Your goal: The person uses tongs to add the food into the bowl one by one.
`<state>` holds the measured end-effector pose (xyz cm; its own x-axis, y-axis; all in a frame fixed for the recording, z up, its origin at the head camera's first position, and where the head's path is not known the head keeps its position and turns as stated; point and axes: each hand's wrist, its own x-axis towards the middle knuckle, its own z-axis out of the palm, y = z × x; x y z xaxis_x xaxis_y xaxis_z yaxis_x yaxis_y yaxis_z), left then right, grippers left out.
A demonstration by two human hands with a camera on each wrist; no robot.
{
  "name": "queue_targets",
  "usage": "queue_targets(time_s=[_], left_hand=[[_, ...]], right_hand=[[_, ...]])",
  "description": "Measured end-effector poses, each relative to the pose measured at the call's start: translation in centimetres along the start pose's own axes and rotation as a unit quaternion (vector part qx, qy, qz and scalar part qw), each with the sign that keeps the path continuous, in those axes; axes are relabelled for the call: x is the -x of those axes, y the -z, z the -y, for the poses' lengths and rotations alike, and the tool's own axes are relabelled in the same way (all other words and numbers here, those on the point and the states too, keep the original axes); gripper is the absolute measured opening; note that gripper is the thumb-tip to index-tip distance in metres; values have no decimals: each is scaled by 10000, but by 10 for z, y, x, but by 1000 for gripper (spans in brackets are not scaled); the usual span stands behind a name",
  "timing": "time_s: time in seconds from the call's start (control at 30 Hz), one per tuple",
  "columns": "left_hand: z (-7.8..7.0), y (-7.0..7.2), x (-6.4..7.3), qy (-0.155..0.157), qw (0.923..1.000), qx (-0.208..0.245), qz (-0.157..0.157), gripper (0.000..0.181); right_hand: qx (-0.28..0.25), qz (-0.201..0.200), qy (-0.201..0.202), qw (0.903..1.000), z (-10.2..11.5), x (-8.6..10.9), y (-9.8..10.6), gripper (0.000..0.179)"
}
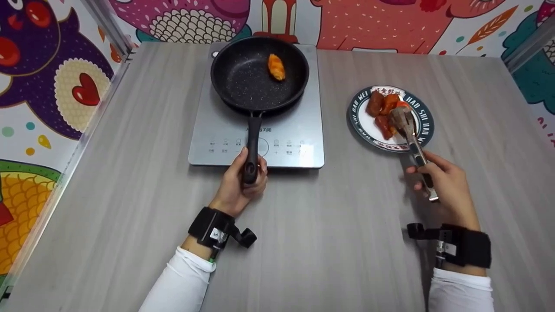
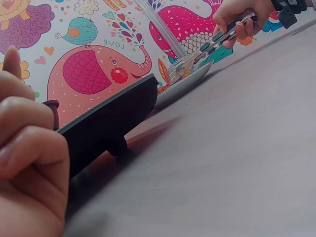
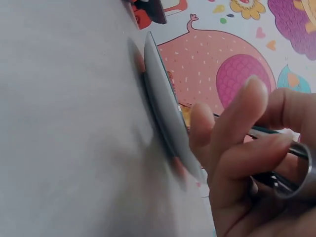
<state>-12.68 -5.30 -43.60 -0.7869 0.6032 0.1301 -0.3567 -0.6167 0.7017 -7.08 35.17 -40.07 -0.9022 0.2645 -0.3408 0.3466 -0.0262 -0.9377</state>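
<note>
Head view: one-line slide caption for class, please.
Left hand grips the pan handle; right hand holds tongs over food on a plate.

Pers. wears white slvs (image 1: 180,279), blk wrist straps (image 1: 473,248) w/ sm. white labels (image 1: 218,235) & stubby blk cams (image 1: 248,238).

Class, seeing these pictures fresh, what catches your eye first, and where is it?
The black frying pan, on the silver cooktop left of centre, probably comes first: its dark inside sets off one orange piece of food, and the left hand grips its handle. Next, at right, the right hand holds metal tongs over a plate of reddish-brown food. Bright cartoon animals fill the wall behind.
</note>
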Motion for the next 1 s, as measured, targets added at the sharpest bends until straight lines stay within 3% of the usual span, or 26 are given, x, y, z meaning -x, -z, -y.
queue_targets(time_s=[0.1,0.23,0.33,0.4,0.6,1.0], left_hand=[[0,0,1,15,10000,32,-18,46],[-1,0,0,20,10000,42,-6,46],[-1,0,0,0,10000,22,3,46],[-1,0,0,-1,10000,25,12,46],[-1,-1,0,13,10000,91,38,46],[0,-1,-1,3,10000,94,14,47]], right_hand=[[-1191,329,-114,9923,-5,-3,4,54],[-2477,862,-149,9649,-10,-6,9,49],[-2977,1225,-112,9467,-11,-7,12,44],[-3122,1400,-100,9396,-11,-6,13,40],[-3167,1778,-41,9317,-9,-1,15,35],[-3284,1767,-121,9278,-9,-2,11,38]])
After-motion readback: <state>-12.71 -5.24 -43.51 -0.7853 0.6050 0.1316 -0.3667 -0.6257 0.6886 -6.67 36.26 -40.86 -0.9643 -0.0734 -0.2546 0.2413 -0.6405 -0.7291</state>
